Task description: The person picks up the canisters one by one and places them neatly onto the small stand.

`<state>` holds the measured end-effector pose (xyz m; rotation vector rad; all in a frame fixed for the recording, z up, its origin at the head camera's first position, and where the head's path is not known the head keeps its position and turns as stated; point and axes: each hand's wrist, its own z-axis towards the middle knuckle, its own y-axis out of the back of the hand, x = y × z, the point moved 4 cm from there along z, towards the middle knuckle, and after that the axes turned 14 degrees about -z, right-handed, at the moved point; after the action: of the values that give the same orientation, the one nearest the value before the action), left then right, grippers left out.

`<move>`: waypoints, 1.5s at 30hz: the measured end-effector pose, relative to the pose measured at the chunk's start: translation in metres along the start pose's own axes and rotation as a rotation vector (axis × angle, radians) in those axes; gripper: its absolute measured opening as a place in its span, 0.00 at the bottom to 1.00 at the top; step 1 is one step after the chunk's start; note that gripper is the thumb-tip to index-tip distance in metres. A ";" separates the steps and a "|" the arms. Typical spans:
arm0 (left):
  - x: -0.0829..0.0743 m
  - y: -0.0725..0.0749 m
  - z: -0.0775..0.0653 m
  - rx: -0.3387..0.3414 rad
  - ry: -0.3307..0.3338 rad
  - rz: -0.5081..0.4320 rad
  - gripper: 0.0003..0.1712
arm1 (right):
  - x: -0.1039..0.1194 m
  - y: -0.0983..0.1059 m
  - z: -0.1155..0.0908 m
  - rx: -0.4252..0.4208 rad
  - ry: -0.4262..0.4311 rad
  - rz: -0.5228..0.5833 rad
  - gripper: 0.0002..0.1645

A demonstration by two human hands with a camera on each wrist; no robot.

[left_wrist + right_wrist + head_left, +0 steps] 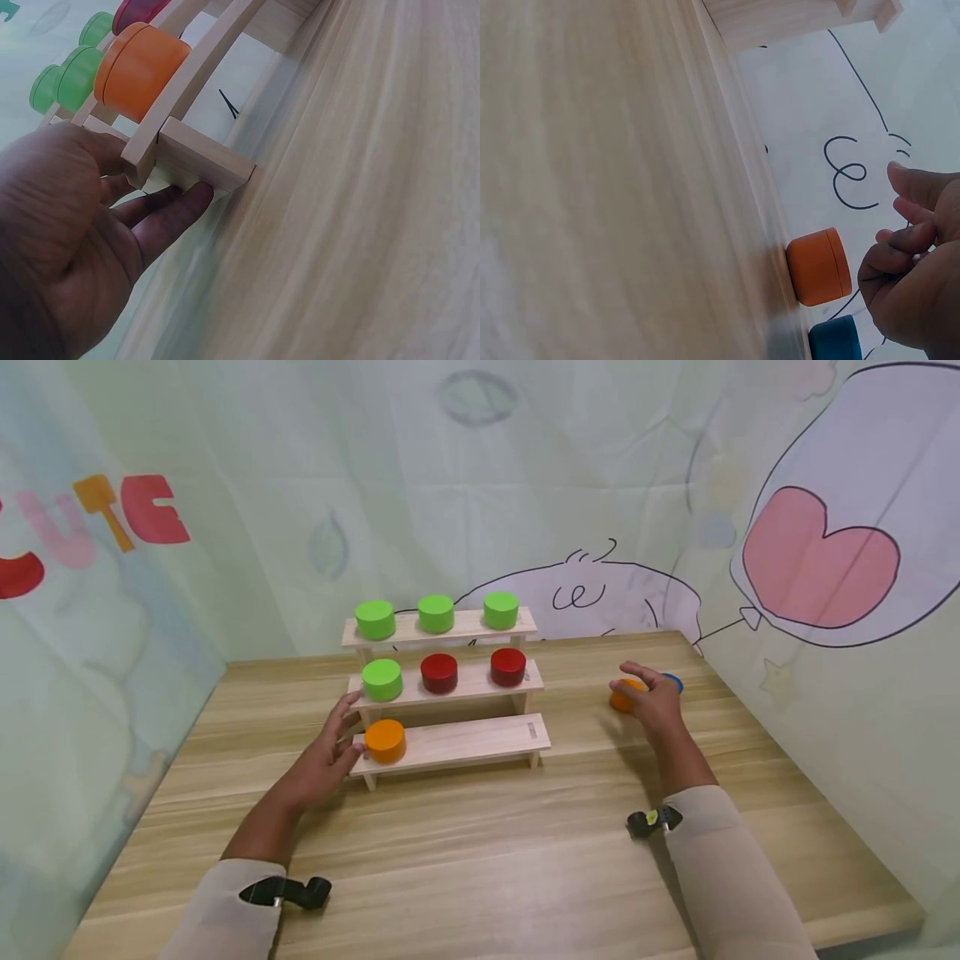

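My left hand (322,764) is at the left end of a three-step wooden display stand (465,747). In the left wrist view, its extended fingers (176,217) rest against the stand's end support. Beside that hand, an orange round block (386,742) sits on the lowest step. A green block (382,680) and two dark red blocks, one in the middle (438,673), stand on the second step; three green blocks line the top. My right hand (652,697) hovers with relaxed fingers over another orange block (817,266) on the table, a gap showing between them in the right wrist view.
A blue round block (836,339) stands next to the orange one at the right, partly hidden by the right hand in the head view. The wood-grain table (480,868) meets a printed cloth backdrop (300,485) behind and at the sides.
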<state>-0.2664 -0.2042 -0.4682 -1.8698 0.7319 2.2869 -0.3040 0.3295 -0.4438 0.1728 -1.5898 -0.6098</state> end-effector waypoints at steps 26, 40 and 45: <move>-0.001 -0.002 0.000 0.001 0.013 -0.008 0.48 | -0.037 0.004 0.009 0.027 -0.017 -0.122 0.34; -0.004 -0.001 -0.001 -0.004 0.018 -0.016 0.49 | -0.044 0.001 0.009 -0.005 -0.109 -0.099 0.29; -0.004 0.000 -0.001 -0.006 0.015 -0.007 0.48 | -0.044 0.000 0.008 -0.009 -0.146 -0.111 0.28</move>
<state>-0.2648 -0.2034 -0.4648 -1.8915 0.7208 2.2757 -0.3057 0.3520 -0.4822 0.2152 -1.7259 -0.7294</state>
